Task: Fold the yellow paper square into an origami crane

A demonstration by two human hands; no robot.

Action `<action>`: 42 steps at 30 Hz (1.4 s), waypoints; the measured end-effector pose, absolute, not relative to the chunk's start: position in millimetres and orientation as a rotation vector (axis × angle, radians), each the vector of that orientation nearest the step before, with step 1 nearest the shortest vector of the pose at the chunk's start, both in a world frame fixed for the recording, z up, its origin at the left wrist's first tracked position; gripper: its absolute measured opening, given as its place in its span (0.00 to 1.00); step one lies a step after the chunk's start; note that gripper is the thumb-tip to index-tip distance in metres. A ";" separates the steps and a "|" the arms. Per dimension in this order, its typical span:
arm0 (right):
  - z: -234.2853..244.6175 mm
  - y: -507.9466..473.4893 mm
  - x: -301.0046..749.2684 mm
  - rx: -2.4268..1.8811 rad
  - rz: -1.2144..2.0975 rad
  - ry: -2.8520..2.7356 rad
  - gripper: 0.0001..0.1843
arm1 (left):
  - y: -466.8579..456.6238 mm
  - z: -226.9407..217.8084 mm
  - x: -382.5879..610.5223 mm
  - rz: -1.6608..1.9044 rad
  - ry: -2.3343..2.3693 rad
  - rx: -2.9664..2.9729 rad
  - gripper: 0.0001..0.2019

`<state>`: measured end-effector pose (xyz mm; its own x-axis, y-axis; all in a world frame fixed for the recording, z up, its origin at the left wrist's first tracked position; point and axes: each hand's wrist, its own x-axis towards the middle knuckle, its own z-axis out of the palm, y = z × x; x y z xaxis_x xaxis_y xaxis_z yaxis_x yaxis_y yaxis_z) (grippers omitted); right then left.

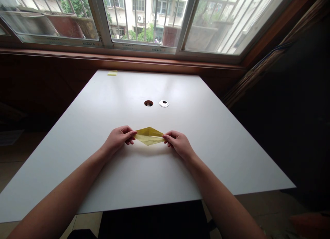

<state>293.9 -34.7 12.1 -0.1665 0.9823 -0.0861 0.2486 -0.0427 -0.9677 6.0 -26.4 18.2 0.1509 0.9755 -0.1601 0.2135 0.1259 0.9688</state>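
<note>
A folded piece of yellow paper (149,135), diamond-shaped, is held just above the white table (103,105) near its middle. My left hand (119,137) pinches its left tip with fingers closed. My right hand (177,142) pinches its right tip the same way. Both forearms reach in from the near edge of the table.
A round cable hole (148,103) and its loose white cap (163,103) lie beyond the paper. A small yellow pad of paper (112,73) sits at the far left edge. Behind the table run a wooden sill and barred windows. Dark furniture stands on the right.
</note>
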 end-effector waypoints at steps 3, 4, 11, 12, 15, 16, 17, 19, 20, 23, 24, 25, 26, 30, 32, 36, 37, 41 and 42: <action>10.8 -32.9 297.8 -1.351 1.262 -1.481 0.20 | -25.2 17.0 4.5 0.887 1.311 1.313 0.20; 10.4 -32.3 299.0 -1.355 1.259 -1.477 0.20 | -24.7 16.7 4.0 0.887 1.313 1.310 0.20; 10.7 -30.9 304.7 -1.373 1.276 -1.427 0.20 | -22.5 14.5 1.9 0.906 1.285 1.299 0.20; 10.9 -30.8 305.3 -1.377 1.278 -1.418 0.20 | -22.1 14.0 1.7 0.906 1.282 1.297 0.20; 11.1 -30.4 306.8 -1.387 1.287 -1.400 0.19 | -21.2 12.9 1.0 0.902 1.274 1.287 0.20; 10.9 -30.2 307.2 -1.387 1.289 -1.395 0.19 | -20.9 12.7 0.6 0.902 1.270 1.282 0.20; 10.6 -30.1 307.4 -1.385 1.292 -1.390 0.19 | -20.8 12.7 0.1 0.903 1.268 1.276 0.20; 10.0 -29.9 307.8 -1.377 1.299 -1.383 0.19 | -20.5 13.2 -0.8 0.910 1.271 1.266 0.20; 9.7 -29.8 308.0 -1.374 1.302 -1.380 0.19 | -20.5 13.6 -1.2 0.915 1.275 1.261 0.20; 9.3 -29.9 308.9 -1.368 1.309 -1.374 0.19 | -20.2 15.1 -2.0 0.940 1.292 1.251 0.20; 9.2 -30.0 309.2 -1.367 1.310 -1.373 0.19 | -20.1 15.5 -2.2 0.948 1.296 1.248 0.20; 9.3 -30.1 309.5 -1.365 1.311 -1.374 0.19 | -20.0 15.7 -2.3 0.954 1.297 1.245 0.20; 9.4 -30.2 309.8 -1.363 1.313 -1.375 0.19 | -19.9 15.7 -2.4 0.959 1.297 1.242 0.20; 10.0 -30.7 310.4 -1.337 1.327 -1.388 0.19 | -18.7 13.0 -3.0 0.989 1.276 1.232 0.20; 10.6 -31.0 310.5 -1.325 1.334 -1.402 0.19 | -17.7 10.5 -3.4 1.015 1.264 1.223 0.20; 13.0 -32.4 310.7 -1.322 1.349 -1.449 0.19 | -15.7 6.3 -3.9 1.094 1.252 1.208 0.20; 13.7 -32.8 310.7 -1.321 1.355 -1.460 0.19 | -15.4 5.8 -3.9 1.116 1.248 1.209 0.20; 15.3 -34.6 310.0 -1.303 1.381 -1.512 0.17 | -14.9 5.7 -4.0 1.158 1.249 1.229 0.18; 15.4 -35.0 309.8 -1.297 1.392 -1.525 0.16 | -14.8 5.8 -4.1 1.160 1.250 1.233 0.18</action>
<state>309.8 -35.0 15.4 -0.2639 0.9557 -0.1306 0.2173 -0.0730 -0.9734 -4.1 -14.8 5.8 0.0094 0.9997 -0.0242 0.0506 0.0237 0.9984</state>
